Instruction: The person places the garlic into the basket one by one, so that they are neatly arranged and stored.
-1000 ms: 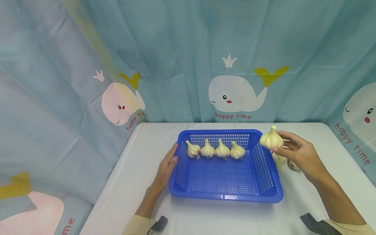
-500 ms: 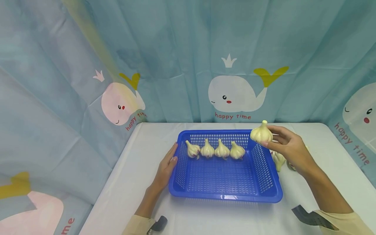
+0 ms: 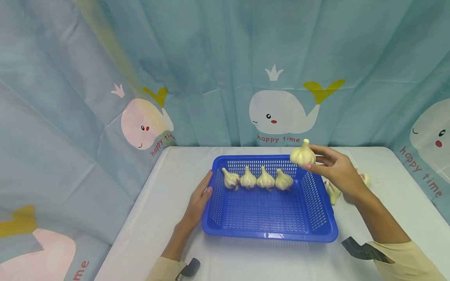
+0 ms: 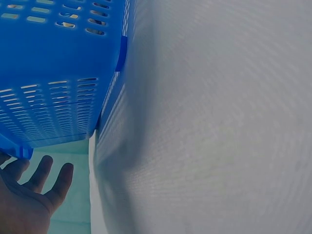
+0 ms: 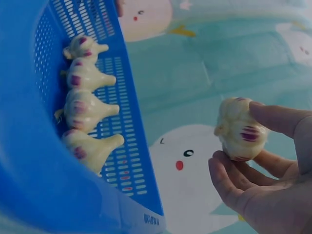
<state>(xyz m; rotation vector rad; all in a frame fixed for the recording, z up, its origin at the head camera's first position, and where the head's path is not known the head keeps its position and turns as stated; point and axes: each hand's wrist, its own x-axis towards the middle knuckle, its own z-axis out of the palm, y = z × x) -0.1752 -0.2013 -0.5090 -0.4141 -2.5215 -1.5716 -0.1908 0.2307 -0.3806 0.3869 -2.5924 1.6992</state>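
Observation:
My right hand point(image 3: 334, 169) pinches a garlic bulb point(image 3: 303, 155) between thumb and fingers, stem up, above the back right corner of the blue basket point(image 3: 267, 235). In the right wrist view the same bulb point(image 5: 241, 129) shows purple streaks, apart from the basket. Several garlic bulbs point(image 3: 265, 180) stand in a row along the basket's back wall, stems upward. At the basket's left side, my left hand point(image 3: 197, 203) rests against the rim, fingers extended. The left wrist view shows those fingers point(image 4: 41, 173) loosely spread beside the basket's corner.
To the right of the basket, a loose garlic bulb point(image 3: 332, 192) lies on the white tabletop point(image 3: 260, 261). Another bulb point(image 3: 365, 178) is partly hidden behind my right hand. A blue curtain point(image 3: 211, 78) printed with whales hangs around the table.
My right hand has carried its garlic bulb leftward and slightly up, from the basket's right rim to over its back right corner. The left hand and the basket have stayed put.

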